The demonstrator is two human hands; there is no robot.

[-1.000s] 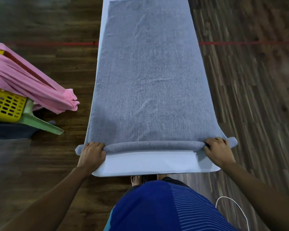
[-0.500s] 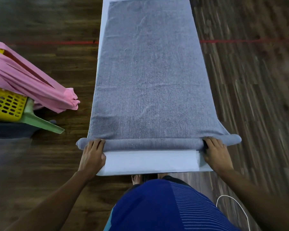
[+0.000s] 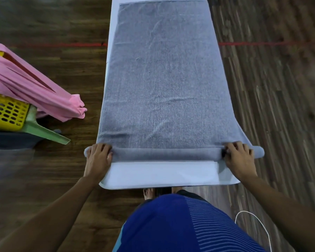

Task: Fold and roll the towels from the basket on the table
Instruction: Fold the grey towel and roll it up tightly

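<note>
On the white counter [image 3: 162, 174] lies one grey towel [image 3: 164, 79], terry-textured, spread flat lengthwise away from the person and covering nearly the counter's full width, with faint creases across its surface. Its near end is wound into a tight, low roll [image 3: 167, 154] running crosswise, both tips overhanging the counter's side edges; a bare strip of counter shows between the roll and the near edge. Left hand [image 3: 98, 157]: fingers curled over the roll's left end, gripping it. Right hand [image 3: 239, 157]: fingers curled over the roll's right end, gripping it likewise. Well apart to the left, a pink towel [image 3: 35, 84] drapes out of a yellow basket [image 3: 6, 111] with perforated walls, beside a green plastic leg [image 3: 44, 132]. Beneath everything, a dark wooden floor [image 3: 271, 106] crossed by a red line [image 3: 253, 43]. Nearest the camera, a blue shirt [image 3: 171, 224] and a white cable [image 3: 262, 228].
</note>
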